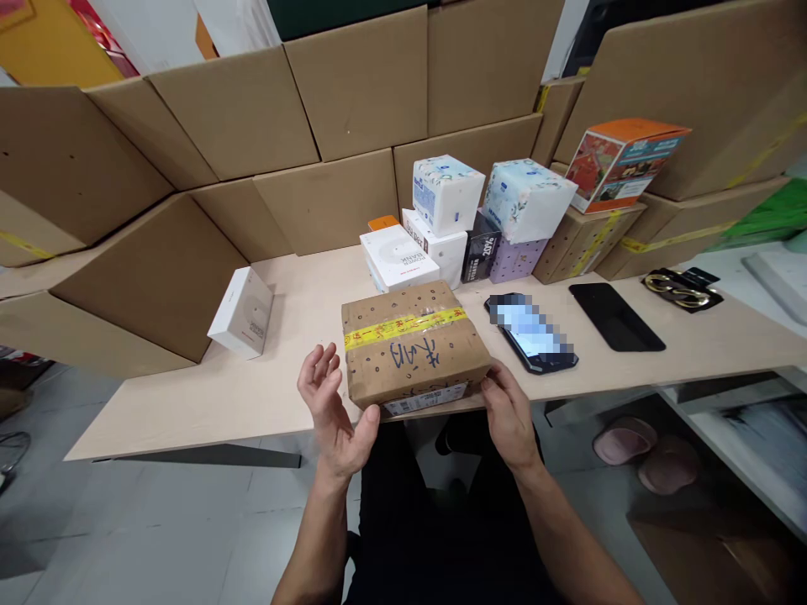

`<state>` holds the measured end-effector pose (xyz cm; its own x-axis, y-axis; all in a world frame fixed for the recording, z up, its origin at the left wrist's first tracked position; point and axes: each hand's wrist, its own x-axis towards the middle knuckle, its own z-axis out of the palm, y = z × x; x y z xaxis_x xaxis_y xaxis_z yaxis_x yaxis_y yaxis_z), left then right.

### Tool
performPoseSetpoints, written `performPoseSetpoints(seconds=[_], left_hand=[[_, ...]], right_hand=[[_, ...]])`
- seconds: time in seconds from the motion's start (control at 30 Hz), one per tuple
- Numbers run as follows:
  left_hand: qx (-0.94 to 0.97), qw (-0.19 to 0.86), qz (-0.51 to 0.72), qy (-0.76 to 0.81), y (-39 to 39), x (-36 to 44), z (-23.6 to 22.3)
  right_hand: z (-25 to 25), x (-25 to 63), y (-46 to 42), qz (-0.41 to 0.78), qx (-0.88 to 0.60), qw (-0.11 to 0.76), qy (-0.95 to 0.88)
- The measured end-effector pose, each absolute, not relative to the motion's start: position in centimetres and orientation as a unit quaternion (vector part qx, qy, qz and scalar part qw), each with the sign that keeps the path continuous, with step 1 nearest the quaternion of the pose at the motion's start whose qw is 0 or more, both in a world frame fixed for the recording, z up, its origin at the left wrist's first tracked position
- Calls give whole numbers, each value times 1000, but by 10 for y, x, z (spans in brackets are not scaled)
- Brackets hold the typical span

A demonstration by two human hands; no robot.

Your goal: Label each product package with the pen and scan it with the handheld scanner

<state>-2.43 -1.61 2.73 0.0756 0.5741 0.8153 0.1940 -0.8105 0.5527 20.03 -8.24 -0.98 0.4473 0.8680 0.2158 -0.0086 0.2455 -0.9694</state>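
Taped cardboard box (413, 349) sat at near edge of worktop (170, 403), handwriting on top. Left hand (337, 412) was released, fingers loosely curled beside box's left end. Right hand (509, 413) met near right corner, fingertips partly hidden; couldn't tell whether gripping. Lit handheld device (535, 336) lay to right.

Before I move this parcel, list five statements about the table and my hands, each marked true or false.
1. Yellow tape runs across the parcel. True.
2. Your left hand is clenched into a fist. False: it is open.
3. Your right hand is at the parcel's near right corner. True.
4. The bright-screened phone lies left of the parcel. False: it lies right of it.
5. The orange box sits on a cardboard box. True.
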Motion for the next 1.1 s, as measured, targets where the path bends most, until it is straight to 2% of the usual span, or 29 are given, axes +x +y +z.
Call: performPoseSetpoints(seconds=[0.1, 0.17, 0.23, 0.4, 0.47, 0.53, 0.63, 0.7, 0.8, 0.87, 0.97, 1.1], left_hand=[[746, 104, 593, 284, -17, -22, 34], [759, 98, 572, 294, -18, -21, 36], [762, 100, 566, 300, -18, -20, 36], [758, 112, 573, 292, -18, -20, 35], [755, 120, 576, 289, -18, -21, 34], [753, 128, 578, 287, -19, -22, 33], [748, 150, 580, 285, -21, -23, 35], [737, 169, 587, 288, -23, -23, 36], [710, 195, 606, 302, -26, -21, 39], [687, 211, 616, 323, -28, -19, 40], [636, 273, 615, 378, -31, -18, 42], [623, 385, 533, 424, -37, -22, 51]], right_hand=[[-7, 211, -75, 262, -543, 697, -389], [-4, 221, -65, 200, -578, 684, -397], [-2, 231, -53, 132, -627, 625, -447], [-5, 239, -29, 22, -694, 394, -602], [-8, 237, -25, 23, -699, 353, -621], [-11, 234, -23, 26, -703, 346, -621], [-12, 235, -23, 35, -707, 378, -596], [-12, 237, -24, 77, -689, 450, -563], [-14, 239, -29, 232, -630, 585, -455], [-15, 238, -33, 342, -580, 637, -375], [-14, 235, -41, 412, -528, 664, -332], [-3, 229, -50, 396, -514, 662, -375]])
